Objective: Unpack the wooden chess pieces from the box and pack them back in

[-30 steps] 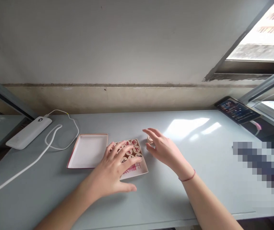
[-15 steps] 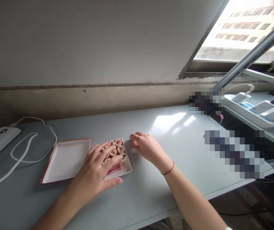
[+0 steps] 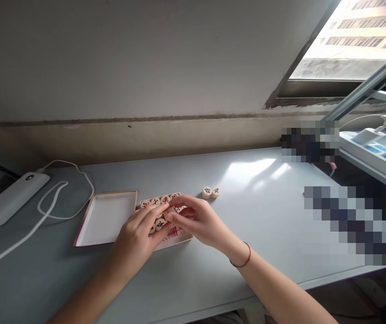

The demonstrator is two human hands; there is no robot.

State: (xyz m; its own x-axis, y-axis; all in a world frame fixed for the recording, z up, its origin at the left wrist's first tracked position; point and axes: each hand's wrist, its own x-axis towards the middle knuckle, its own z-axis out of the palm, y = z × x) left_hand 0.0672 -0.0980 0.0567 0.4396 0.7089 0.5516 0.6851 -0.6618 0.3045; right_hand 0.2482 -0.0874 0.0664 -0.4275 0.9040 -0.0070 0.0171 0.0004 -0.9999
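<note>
A shallow box [image 3: 183, 240] holds rows of round wooden Chinese chess pieces [image 3: 160, 224] with red or black characters. My right hand [image 3: 197, 220] is closed over the box's right side, with thumb and fingers round a piece [image 3: 169, 213] that they partly cover. Over the left part of the box lies my left hand [image 3: 142, 227], fingers stretched and thumb apart, its fingertips close to those of my right hand. Beyond the box, a small stack of pieces [image 3: 206, 192] stands on the table, another piece [image 3: 215, 192] leaning against it.
Left of the box lies its white-lined lid [image 3: 110, 220], inside up. A white power bank [image 3: 12, 198] and a looped white cable [image 3: 49, 209] are farther left. A wall [image 3: 145, 139] runs behind the grey table [image 3: 253, 243]. At the right is a shelf with a power strip [image 3: 365, 139].
My right hand has moved left, from beyond the box's right edge to over it, with a piece in its fingers. The loose pieces on the table are now uncovered. The view has shifted slightly.
</note>
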